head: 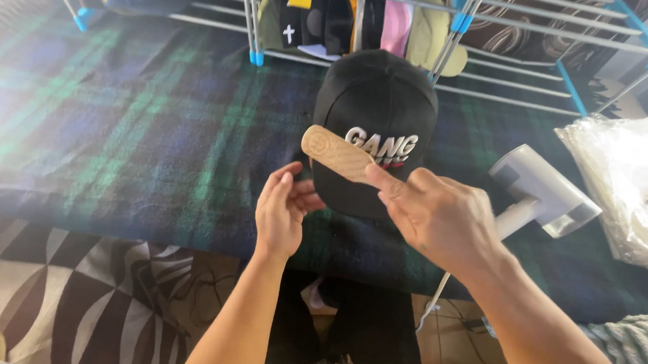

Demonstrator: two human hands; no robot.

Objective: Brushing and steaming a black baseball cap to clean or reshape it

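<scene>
Both forearms reach up from the bottom edge over dark trousers. Left hand [281, 213]: fingers curled narrow, pinching the brim edge of the black cap [377, 110]. Right hand [438, 215]: thumb and fingers closed on a flat, rounded tan tag [337, 153], held slanted across the cap's front, partly covering the white embroidered lettering. The cap rests on a dark green-and-blue plaid cloth [139, 133]. Just right of the right hand lies a white handheld steamer [541, 191], its cord trailing down. At far right sits a stack of clear plastic bags [628, 178]. Behind the cap stands a rack [495, 72] of grey rods with blue joints, holding more caps. A black-and-white patterned sheet [77, 302] lies lower left.
</scene>
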